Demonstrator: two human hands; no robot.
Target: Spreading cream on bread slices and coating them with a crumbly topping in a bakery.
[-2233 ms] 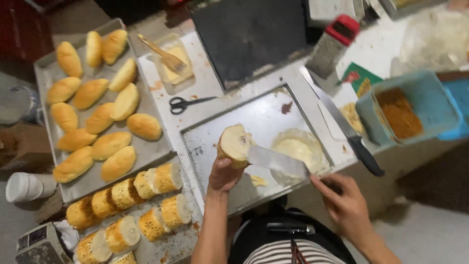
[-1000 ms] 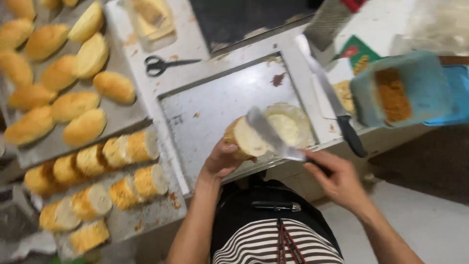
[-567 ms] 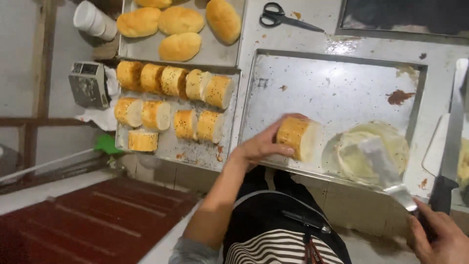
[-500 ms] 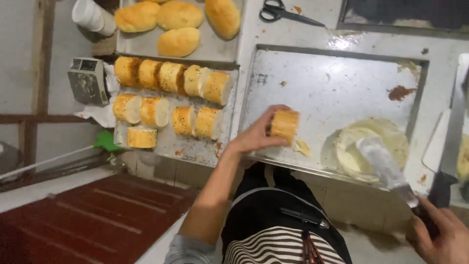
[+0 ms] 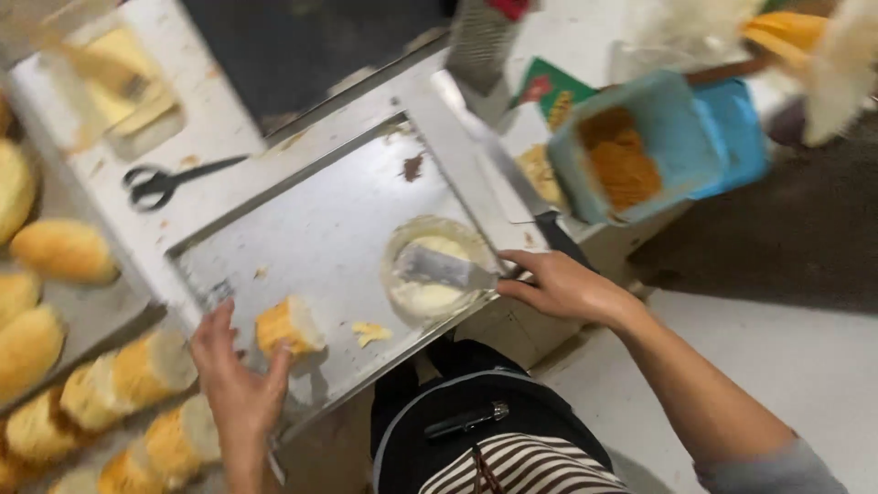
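Our left hand (image 5: 236, 380) loosely cups the cut bun (image 5: 288, 327) — near the tray (image 5: 320, 229) edge, it could tumble; our right hand (image 5: 562, 285) grips the spreader (image 5: 444, 268).

A pale worktop (image 5: 233, 128) fills the upper left of the frame, bearing a steel tray (image 5: 320, 229) at centre, black scissors (image 5: 165, 180) at left, a bun tray (image 5: 87, 320) lower left, and a long knife (image 5: 498, 174) right of centre.
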